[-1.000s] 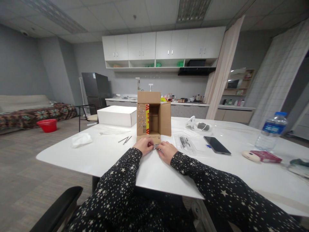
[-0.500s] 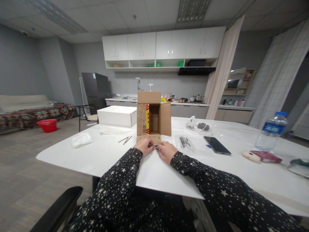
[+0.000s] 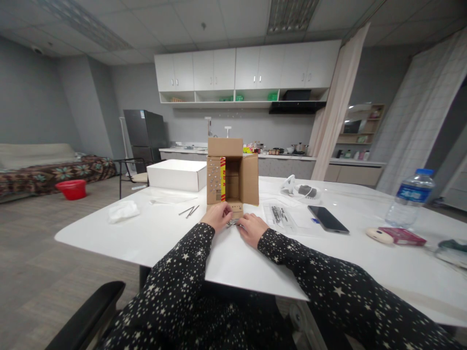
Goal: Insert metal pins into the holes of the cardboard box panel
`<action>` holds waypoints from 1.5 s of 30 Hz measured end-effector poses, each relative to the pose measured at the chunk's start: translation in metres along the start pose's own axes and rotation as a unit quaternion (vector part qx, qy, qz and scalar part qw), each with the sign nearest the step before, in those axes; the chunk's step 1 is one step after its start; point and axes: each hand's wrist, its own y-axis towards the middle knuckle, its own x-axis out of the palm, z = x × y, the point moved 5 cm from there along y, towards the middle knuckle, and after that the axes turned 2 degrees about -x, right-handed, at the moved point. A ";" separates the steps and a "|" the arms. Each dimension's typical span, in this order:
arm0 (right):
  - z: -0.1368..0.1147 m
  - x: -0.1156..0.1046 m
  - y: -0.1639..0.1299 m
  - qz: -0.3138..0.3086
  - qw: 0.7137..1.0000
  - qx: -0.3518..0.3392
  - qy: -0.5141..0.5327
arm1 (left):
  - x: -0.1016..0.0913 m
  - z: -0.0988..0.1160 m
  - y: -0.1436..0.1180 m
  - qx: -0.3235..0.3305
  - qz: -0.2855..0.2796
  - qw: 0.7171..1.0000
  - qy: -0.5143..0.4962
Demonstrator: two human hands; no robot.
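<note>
An open cardboard box stands on the white table in front of me, its mouth towards me and a red and yellow strip on its left flap. Small round metallic dots cover that flap. At the box's lower flap, my left hand is closed, thumb against curled fingers; whatever is in the pinch is too small to name. My right hand rests on the table with bent fingers, its fingertips on a small bunch of thin metal rods between both hands. Several similar loose metal rods lie to the left.
Left of the box are a white box and a crumpled tissue. To the right lie a clear bag of metal pieces, a phone, a white corded device, a water bottle and a dark red box.
My left hand has lifted slightly up and away from the metal rods, towards the box's lower flap, showing more of the rods. My right hand has stayed in place.
</note>
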 end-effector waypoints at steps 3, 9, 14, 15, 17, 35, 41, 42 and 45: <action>0.000 -0.001 0.000 0.007 1.000 -0.003 0.001 | -0.008 0.003 0.001 0.032 0.057 0.998 -0.006; 0.000 0.000 -0.001 0.003 1.000 0.000 0.003 | -0.019 0.008 -0.001 0.072 0.127 0.989 -0.015; 0.000 -0.001 -0.001 -0.006 1.000 0.004 0.006 | -0.017 0.006 0.000 0.075 0.117 0.990 0.007; -0.001 -0.002 -0.001 -0.006 1.000 0.004 0.006 | -0.016 0.006 0.000 0.074 0.111 0.991 0.011; -0.001 -0.003 -0.001 -0.003 1.000 0.005 0.005 | -0.015 0.006 0.000 0.070 0.099 0.992 0.021; -0.002 -0.004 -0.002 -0.008 1.000 0.003 0.008 | -0.009 -0.006 0.002 -0.028 0.013 0.990 0.135; -0.002 -0.004 -0.002 -0.004 1.000 -0.003 0.005 | -0.009 -0.008 0.002 -0.044 0.002 0.991 0.129; -0.002 -0.004 -0.002 -0.003 1.000 -0.003 0.003 | -0.010 -0.008 0.002 -0.047 0.007 0.991 0.128; -0.003 -0.005 -0.003 -0.005 1.000 0.001 0.002 | -0.013 -0.010 0.001 -0.063 0.023 0.989 0.133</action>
